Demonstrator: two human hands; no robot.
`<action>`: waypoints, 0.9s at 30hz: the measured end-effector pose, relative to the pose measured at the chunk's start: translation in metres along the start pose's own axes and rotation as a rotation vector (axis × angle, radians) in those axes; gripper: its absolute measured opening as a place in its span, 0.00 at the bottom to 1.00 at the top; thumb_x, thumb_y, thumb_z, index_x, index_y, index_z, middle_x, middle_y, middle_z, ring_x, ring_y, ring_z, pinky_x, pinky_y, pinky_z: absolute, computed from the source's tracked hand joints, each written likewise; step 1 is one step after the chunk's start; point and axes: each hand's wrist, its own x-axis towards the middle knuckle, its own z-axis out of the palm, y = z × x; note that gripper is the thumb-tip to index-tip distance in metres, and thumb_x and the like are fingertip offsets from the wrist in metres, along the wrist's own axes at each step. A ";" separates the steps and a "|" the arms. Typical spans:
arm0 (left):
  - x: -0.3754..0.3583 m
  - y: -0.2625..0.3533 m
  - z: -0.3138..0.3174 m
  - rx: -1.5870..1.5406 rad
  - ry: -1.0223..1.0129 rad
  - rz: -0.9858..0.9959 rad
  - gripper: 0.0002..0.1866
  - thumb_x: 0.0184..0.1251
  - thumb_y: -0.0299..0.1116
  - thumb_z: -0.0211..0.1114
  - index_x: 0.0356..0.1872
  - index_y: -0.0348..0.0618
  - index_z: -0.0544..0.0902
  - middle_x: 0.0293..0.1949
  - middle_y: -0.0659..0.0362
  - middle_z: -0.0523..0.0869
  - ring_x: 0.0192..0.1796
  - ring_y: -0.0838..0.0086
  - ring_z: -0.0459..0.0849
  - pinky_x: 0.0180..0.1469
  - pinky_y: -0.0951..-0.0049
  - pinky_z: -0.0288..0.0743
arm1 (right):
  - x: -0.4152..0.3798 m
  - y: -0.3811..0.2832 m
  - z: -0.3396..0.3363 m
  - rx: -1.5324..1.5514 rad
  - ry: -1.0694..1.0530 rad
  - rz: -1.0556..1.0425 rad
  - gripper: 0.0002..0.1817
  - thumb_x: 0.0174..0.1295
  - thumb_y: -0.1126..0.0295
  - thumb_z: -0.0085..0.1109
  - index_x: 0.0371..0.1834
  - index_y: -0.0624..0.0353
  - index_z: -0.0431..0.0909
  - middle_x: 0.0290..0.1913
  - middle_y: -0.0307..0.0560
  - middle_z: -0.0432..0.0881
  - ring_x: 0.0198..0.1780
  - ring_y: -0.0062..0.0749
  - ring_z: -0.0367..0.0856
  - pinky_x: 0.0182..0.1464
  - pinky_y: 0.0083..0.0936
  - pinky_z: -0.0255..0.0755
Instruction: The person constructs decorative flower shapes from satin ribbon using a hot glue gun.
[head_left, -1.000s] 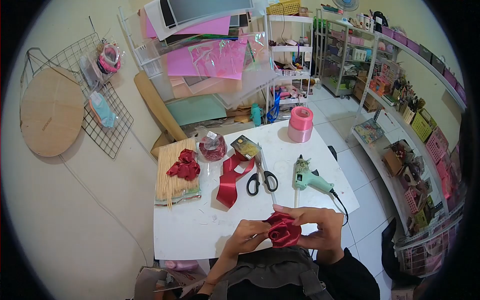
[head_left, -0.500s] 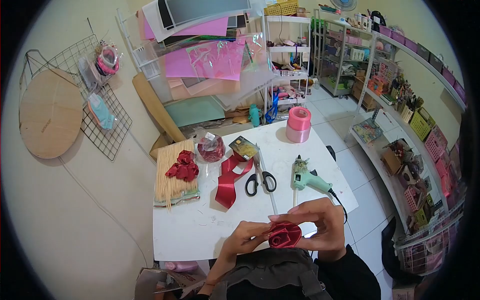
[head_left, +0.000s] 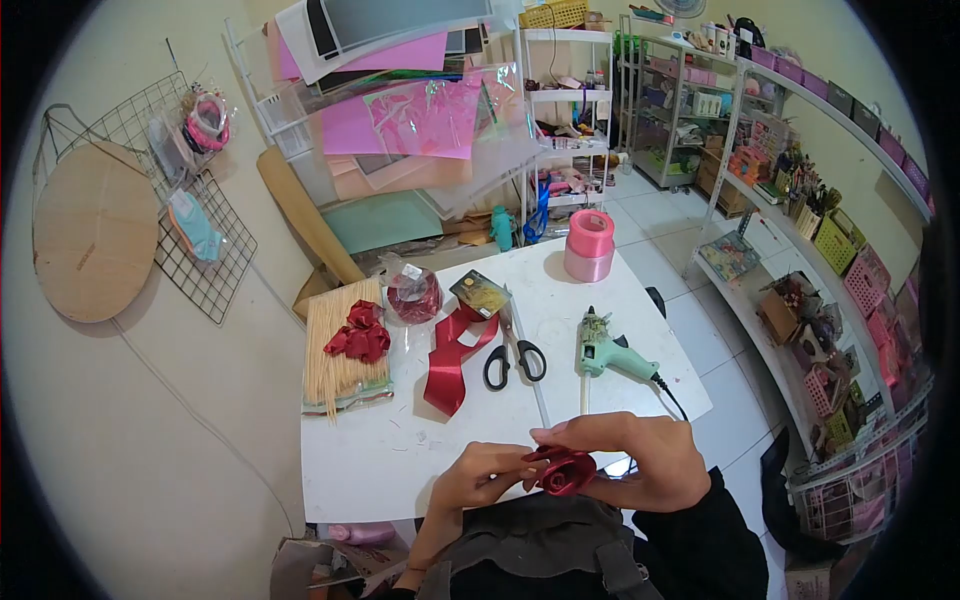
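Note:
A dark red ribbon rose (head_left: 567,474) with a rolled centre is held just over the table's near edge. My left hand (head_left: 478,480) pinches its left edge between thumb and fingers. From the other side, my right hand (head_left: 640,460) closes around the rose, thumb below and fingers above. Beyond my hands, black-handled scissors (head_left: 515,362) lie beside a loose strip of red satin ribbon (head_left: 447,375). A mint-green glue gun (head_left: 612,355) rests to the right, its black cord running off the table edge.
Bamboo sticks (head_left: 330,345) in an opened pack carry red fabric pieces (head_left: 362,335) at the table's left. Near the back stand a wrapped red ribbon roll (head_left: 414,296), a small box (head_left: 480,295) and stacked pink ribbon rolls (head_left: 589,245). Metal shelves (head_left: 745,130) line the right side.
The rose has tilted and looks narrower from above. My right hand has turned, its fingers flatter over the rose. The view has shifted slightly, while the table items stay in place.

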 end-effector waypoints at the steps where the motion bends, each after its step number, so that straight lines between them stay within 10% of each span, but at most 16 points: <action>1: 0.002 0.002 -0.001 -0.005 -0.022 -0.004 0.10 0.49 0.17 0.57 0.36 0.32 0.75 0.26 0.50 0.80 0.25 0.67 0.81 0.27 0.75 0.73 | 0.001 -0.002 -0.002 -0.006 -0.028 -0.004 0.28 0.41 0.81 0.57 0.50 0.61 0.62 0.40 0.51 0.75 0.38 0.41 0.76 0.38 0.25 0.72; 27: 0.006 0.020 -0.010 0.152 -0.015 0.036 0.18 0.40 0.13 0.55 0.39 0.35 0.74 0.21 0.55 0.76 0.22 0.69 0.75 0.25 0.74 0.69 | 0.009 -0.002 0.006 0.055 0.036 0.048 0.23 0.36 0.81 0.64 0.40 0.61 0.70 0.38 0.44 0.79 0.39 0.33 0.79 0.39 0.21 0.73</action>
